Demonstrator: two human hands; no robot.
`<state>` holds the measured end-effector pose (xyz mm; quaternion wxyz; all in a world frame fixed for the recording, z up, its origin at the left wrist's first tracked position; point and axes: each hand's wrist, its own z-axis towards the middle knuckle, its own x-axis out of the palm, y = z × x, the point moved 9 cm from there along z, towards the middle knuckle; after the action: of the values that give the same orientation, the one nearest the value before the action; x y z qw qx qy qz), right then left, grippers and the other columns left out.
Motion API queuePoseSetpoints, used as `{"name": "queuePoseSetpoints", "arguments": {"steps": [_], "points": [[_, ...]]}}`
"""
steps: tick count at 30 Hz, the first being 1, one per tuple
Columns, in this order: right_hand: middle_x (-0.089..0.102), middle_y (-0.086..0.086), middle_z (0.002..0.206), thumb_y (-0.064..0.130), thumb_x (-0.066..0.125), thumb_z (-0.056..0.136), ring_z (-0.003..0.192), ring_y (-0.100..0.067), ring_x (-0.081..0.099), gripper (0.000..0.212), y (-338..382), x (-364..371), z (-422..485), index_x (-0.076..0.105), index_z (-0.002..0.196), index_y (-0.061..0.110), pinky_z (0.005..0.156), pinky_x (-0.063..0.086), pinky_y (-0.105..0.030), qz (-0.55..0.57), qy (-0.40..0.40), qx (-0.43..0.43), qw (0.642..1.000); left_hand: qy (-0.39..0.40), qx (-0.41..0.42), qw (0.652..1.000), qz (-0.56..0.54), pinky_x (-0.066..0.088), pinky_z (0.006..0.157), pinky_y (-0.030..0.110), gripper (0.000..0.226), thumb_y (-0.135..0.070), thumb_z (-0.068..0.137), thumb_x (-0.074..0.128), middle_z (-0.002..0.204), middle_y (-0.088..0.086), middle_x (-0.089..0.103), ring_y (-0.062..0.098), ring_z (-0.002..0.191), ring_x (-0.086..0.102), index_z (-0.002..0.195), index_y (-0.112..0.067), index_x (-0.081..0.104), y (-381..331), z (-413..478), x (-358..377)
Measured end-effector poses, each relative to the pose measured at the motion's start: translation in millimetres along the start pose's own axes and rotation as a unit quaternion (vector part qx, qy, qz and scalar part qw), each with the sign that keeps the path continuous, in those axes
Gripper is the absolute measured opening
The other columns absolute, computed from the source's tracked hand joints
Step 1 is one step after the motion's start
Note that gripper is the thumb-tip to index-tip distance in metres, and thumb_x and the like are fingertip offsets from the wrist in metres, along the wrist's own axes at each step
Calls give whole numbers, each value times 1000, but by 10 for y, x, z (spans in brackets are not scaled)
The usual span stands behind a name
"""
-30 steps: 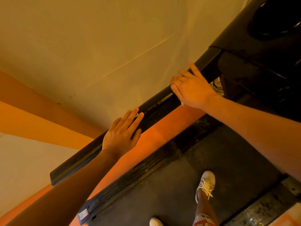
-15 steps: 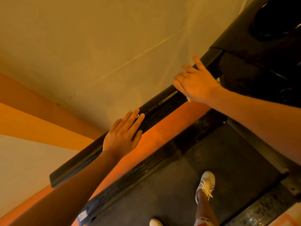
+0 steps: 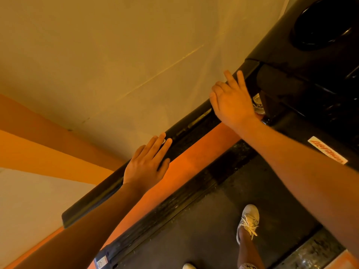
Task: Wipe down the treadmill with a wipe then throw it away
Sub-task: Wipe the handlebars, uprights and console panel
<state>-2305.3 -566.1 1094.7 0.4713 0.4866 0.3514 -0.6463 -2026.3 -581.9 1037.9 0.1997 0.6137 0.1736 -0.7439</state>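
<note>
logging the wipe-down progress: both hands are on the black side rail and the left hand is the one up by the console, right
Not quite. Both hands are on the black side rail, but the one up by the console is the right hand, with the wipe bunched under it. The left hand lies flat lower down the rail. The head view shows this.
</note>
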Motion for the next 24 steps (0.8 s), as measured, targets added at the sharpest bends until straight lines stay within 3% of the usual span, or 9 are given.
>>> {"name": "queuePoseSetpoints", "arguments": {"steps": [6,9,14,20,24], "points": [[36,-11,163,37,26,109,158,-33,8,54,192,141,-262,47,150,8,126,1,-50,159,-81,88,980,43,-8,998,-45,34,114,46,64,-44,104,41,166,1,22,21,152,23,160,-26,17,29,32,-20],[20,-8,170,36,28,110,159,-30,0,53,263,249,-378,38,157,12,126,-1,-47,262,-138,171,940,81,5,993,-89,37,115,50,64,-45,105,37,168,4,22,23,154,22,161,-22,19,0,100,-9],[6,-10,172,33,28,111,158,-26,-6,56,359,432,-463,21,162,12,127,-3,-49,388,-203,285,853,111,84,985,-106,28,123,48,64,-40,106,31,168,10,18,26,155,20,161,-12,14,-184,582,-1],[1,5,169,20,36,112,159,-21,-6,51,363,533,-465,16,159,23,125,14,-61,571,-294,289,710,90,76,984,-131,6,125,18,58,-36,109,31,169,7,16,12,155,13,160,-18,8,-379,986,59],[3,11,167,17,34,112,159,-16,-1,49,307,618,-446,19,157,30,126,15,-58,635,-320,357,606,93,77,983,-140,18,126,31,60,-36,110,31,171,5,15,15,157,15,162,-22,6,-332,960,90]]}}
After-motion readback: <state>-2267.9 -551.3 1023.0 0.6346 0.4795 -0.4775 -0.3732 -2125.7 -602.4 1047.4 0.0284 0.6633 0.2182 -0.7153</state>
